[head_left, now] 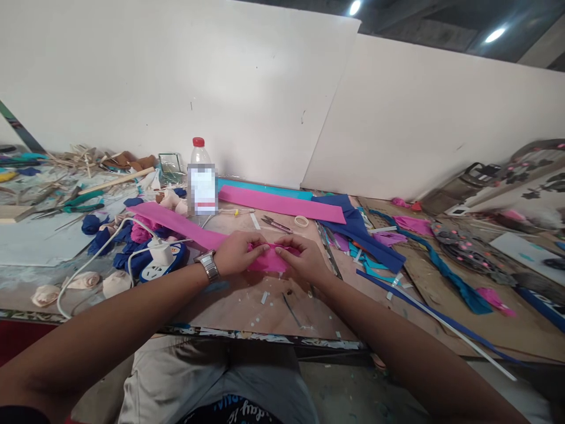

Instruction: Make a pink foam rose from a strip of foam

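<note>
A long pink strip (176, 222) runs from the left across the table to my hands. My left hand (238, 253), with a metal watch on the wrist, pinches its edge between thumb and fingers. Close beside it, my right hand (304, 258) pinches the same strip, and the thumbs are a short gap apart. Part of the pink material hangs below the fingertips onto the table. Another flat pink strip (282, 203) lies behind my hands. Between that strip and my hands rest small scissors (276, 224) and a tape ring (301, 221).
A red-capped bottle (202, 182) stands behind my left hand. A power strip (165, 262) with a white cable, blue and cream fabric rosettes (118, 285), and green-handled pliers (83, 203) are at left. Dark blue strips (375, 241) and a thin white rod (459, 334) lie right.
</note>
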Tool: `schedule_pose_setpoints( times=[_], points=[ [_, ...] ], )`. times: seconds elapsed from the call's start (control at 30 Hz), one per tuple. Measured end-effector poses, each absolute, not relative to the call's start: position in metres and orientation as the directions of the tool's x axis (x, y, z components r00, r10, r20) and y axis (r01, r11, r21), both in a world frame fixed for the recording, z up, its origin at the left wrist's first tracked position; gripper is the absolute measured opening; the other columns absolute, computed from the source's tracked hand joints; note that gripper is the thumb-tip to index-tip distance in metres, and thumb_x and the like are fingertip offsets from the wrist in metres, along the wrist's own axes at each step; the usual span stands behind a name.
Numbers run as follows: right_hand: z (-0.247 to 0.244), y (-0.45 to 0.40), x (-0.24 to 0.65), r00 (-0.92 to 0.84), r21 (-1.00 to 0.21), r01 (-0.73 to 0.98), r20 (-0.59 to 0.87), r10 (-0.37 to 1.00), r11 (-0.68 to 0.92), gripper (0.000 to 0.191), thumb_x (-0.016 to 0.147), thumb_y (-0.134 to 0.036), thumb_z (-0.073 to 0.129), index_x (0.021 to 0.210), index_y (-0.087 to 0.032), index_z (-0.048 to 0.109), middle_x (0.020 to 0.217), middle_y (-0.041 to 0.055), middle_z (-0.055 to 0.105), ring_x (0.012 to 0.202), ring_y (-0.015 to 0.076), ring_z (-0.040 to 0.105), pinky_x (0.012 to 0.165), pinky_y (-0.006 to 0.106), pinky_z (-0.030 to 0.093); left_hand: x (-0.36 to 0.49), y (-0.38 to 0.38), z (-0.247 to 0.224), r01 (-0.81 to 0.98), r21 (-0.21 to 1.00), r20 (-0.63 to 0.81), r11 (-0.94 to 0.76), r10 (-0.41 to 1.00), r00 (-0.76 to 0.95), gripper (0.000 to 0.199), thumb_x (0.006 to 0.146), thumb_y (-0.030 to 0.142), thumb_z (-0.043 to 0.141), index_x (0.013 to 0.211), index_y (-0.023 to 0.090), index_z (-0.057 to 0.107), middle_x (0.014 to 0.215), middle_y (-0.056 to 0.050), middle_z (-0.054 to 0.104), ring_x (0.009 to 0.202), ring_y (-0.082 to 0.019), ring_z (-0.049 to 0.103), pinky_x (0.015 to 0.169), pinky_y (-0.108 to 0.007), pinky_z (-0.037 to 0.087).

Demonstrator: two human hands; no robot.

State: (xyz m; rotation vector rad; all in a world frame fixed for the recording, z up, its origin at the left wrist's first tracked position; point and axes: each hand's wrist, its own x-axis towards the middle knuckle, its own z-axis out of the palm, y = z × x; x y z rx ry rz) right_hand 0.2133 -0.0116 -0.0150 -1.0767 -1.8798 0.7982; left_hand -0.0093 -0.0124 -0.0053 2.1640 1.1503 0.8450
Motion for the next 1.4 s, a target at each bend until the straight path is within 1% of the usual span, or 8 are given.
schedule_pose_setpoints(
  times=[0.2, 0.37, 0.5, 0.67, 0.93, 1.13, 1.3, 1.4],
  points=[
    [-0.015, -0.01, 0.212, -0.28, -0.839, 0.391, 0.283, 0.917, 0.379, 0.042, 0.075, -0.034, 0.082, 0.113, -0.019, 0.071, 0.11, 0.0085, 0.076, 0.101, 0.0254, 0.07, 0.09, 0.038, 0.054, -0.012, -0.009, -0.004, 0.523, 0.699, 0.348, -0.488, 0.871, 0.347, 0.035, 0.098, 0.044, 0.054, 0.086, 0.017, 0.073, 0.081, -0.004, 0.074, 0.075, -0.018, 0.063, 0.07, -0.028, 0.045],
    [-0.016, -0.01, 0.208, -0.277, -0.931, 0.306, 0.114, 0.954, 0.2, 0.038, 0.072, -0.04, 0.083, 0.098, -0.015, 0.072, 0.087, 0.0062, 0.076, 0.074, 0.0204, 0.067, 0.067, 0.031, 0.053, -0.013, -0.009, 0.0, 0.553, 0.658, 0.431, -0.51, 0.858, 0.278, 0.031, 0.098, 0.04, 0.054, 0.087, 0.018, 0.073, 0.082, -0.003, 0.074, 0.076, -0.018, 0.063, 0.071, -0.029, 0.045],
    [-0.021, -0.013, 0.205, -0.285, -0.958, 0.279, -0.015, 0.958, 0.068, 0.032, 0.075, -0.046, 0.08, 0.083, -0.016, 0.072, 0.065, 0.002, 0.07, 0.053, 0.0144, 0.057, 0.05, 0.026, 0.043, -0.012, -0.014, 0.001, 0.565, 0.59, 0.518, -0.576, 0.808, 0.283, 0.027, 0.099, 0.039, 0.055, 0.095, 0.021, 0.075, 0.093, -0.004, 0.078, 0.089, -0.021, 0.066, 0.084, -0.034, 0.047],
    [-0.029, -0.013, 0.203, -0.246, -0.961, 0.269, -0.002, 0.969, 0.066, 0.035, 0.079, -0.052, 0.073, 0.078, -0.017, 0.072, 0.066, 0.0038, 0.07, 0.049, 0.0115, 0.053, 0.044, 0.023, 0.042, -0.01, -0.02, 0.002, 0.538, 0.478, 0.627, -0.694, 0.699, 0.345, 0.03, 0.101, 0.039, 0.051, 0.098, 0.021, 0.074, 0.097, -0.004, 0.079, 0.087, -0.02, 0.068, 0.099, -0.039, 0.045],
    [-0.038, -0.008, 0.207, -0.243, -0.947, 0.291, 0.065, 0.968, 0.136, 0.034, 0.082, -0.05, 0.068, 0.078, -0.016, 0.073, 0.072, 0.0059, 0.073, 0.054, 0.0139, 0.06, 0.049, 0.024, 0.049, -0.011, -0.024, 0.006, 0.556, 0.423, 0.663, -0.716, 0.662, 0.348, 0.03, 0.102, 0.039, 0.049, 0.101, 0.021, 0.074, 0.095, -0.006, 0.078, 0.088, -0.02, 0.069, 0.086, -0.034, 0.051],
    [-0.031, -0.008, 0.21, -0.341, -0.952, 0.237, 0.105, 0.934, 0.193, 0.032, 0.074, -0.044, 0.081, 0.097, -0.021, 0.078, 0.099, 0.0048, 0.079, 0.093, 0.0227, 0.071, 0.081, 0.034, 0.058, -0.013, -0.022, 0.0, 0.623, 0.437, 0.598, -0.649, 0.727, 0.338, 0.029, 0.102, 0.042, 0.05, 0.106, 0.023, 0.072, 0.094, -0.005, 0.078, 0.087, -0.021, 0.071, 0.077, -0.032, 0.048],
    [-0.028, -0.013, 0.211, -0.391, -0.975, 0.223, -0.11, 0.914, -0.022, 0.039, 0.074, -0.055, 0.08, 0.079, -0.017, 0.072, 0.061, 0.0014, 0.069, 0.051, 0.0156, 0.063, 0.052, 0.028, 0.054, -0.013, -0.024, 0.001, 0.614, 0.469, 0.581, -0.635, 0.745, 0.326, 0.028, 0.101, 0.041, 0.051, 0.108, 0.023, 0.072, 0.096, -0.004, 0.079, 0.085, -0.02, 0.072, 0.075, -0.03, 0.047],
    [-0.027, -0.016, 0.209, -0.434, -0.976, 0.209, -0.148, 0.889, -0.06, 0.045, 0.075, -0.061, 0.078, 0.08, -0.017, 0.071, 0.059, 0.0005, 0.067, 0.046, 0.0144, 0.061, 0.049, 0.029, 0.054, -0.013, -0.025, 0.003, 0.606, 0.464, 0.598, -0.646, 0.733, 0.323, 0.027, 0.101, 0.04, 0.052, 0.107, 0.023, 0.073, 0.093, -0.003, 0.079, 0.082, -0.019, 0.071, 0.073, -0.03, 0.046]
  ],
)
